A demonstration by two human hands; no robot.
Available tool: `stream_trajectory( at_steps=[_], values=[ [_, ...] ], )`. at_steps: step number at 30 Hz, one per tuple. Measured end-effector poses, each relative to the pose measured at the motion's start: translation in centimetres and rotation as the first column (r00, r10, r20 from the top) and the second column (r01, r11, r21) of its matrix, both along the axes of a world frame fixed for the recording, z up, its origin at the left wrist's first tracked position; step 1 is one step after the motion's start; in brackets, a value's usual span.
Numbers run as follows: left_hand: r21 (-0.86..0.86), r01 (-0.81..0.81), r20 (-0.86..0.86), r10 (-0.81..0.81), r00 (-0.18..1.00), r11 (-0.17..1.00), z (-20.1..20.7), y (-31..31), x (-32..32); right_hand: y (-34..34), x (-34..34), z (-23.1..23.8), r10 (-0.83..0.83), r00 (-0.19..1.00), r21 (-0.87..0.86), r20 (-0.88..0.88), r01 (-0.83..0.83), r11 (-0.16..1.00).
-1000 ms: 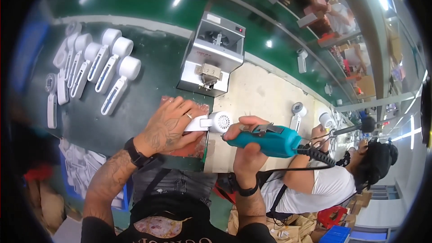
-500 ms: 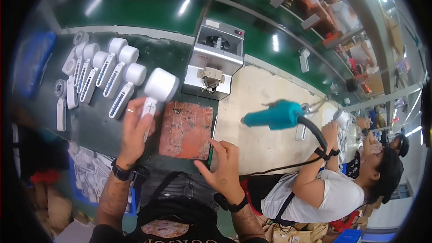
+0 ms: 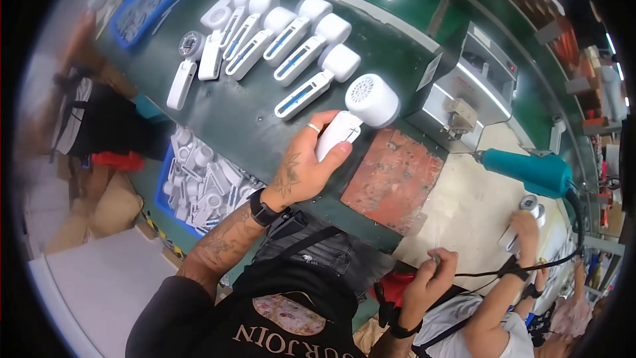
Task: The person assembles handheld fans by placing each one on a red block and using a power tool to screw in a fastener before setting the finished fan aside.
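Observation:
My left hand (image 3: 308, 162) is wrapped round the handle of a white handheld fan (image 3: 372, 101), its round grilled head pointing away from me. The fan is held above the dark green table, just left of a worn red mat (image 3: 391, 182). Close to the table's front edge, my right hand (image 3: 430, 285) is closed, with thumb and fingertips pinched together. Something small may be between them, but I cannot make it out. Several similar white fans (image 3: 301, 59) lie in a group beyond my left hand, many with open handles showing a blue strip inside.
A teal electric screwdriver (image 3: 530, 171) hangs by its black cable at the right. Behind the mat stands a silver box-shaped machine (image 3: 457, 93). A blue crate (image 3: 165, 182) of white parts sits below the table; a blue tray (image 3: 149, 6) lies far left. A co-worker's arm (image 3: 507, 285) reaches in at right.
The view has swung left, so the table appears further right. My right hand has left the red mat's edge and gone from open to closed. My left hand still holds the fan, now turned grille-up.

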State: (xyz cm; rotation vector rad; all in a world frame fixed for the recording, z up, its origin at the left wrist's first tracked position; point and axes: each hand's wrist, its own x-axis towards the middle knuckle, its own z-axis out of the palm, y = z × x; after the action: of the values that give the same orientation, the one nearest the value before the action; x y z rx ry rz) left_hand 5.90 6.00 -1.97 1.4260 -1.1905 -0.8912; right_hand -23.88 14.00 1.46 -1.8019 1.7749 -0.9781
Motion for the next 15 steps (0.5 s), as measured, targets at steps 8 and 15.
stream_trajectory(
  at_steps=[8, 15],
  values=[
    [-0.005, 0.037, 0.041, -0.036, 0.999, 0.999, 0.0, -0.2, -0.2, -1.9, 8.0, 2.6, 0.231, 0.969, 0.054, 0.088, -0.236, 0.970],
    [-0.053, -0.019, 0.079, 0.023, 0.997, 0.998, -0.5, -0.6, -0.9, -3.2, 9.2, 2.5, 0.372, 0.926, -0.039, -0.068, -0.375, 0.926]
  ],
)
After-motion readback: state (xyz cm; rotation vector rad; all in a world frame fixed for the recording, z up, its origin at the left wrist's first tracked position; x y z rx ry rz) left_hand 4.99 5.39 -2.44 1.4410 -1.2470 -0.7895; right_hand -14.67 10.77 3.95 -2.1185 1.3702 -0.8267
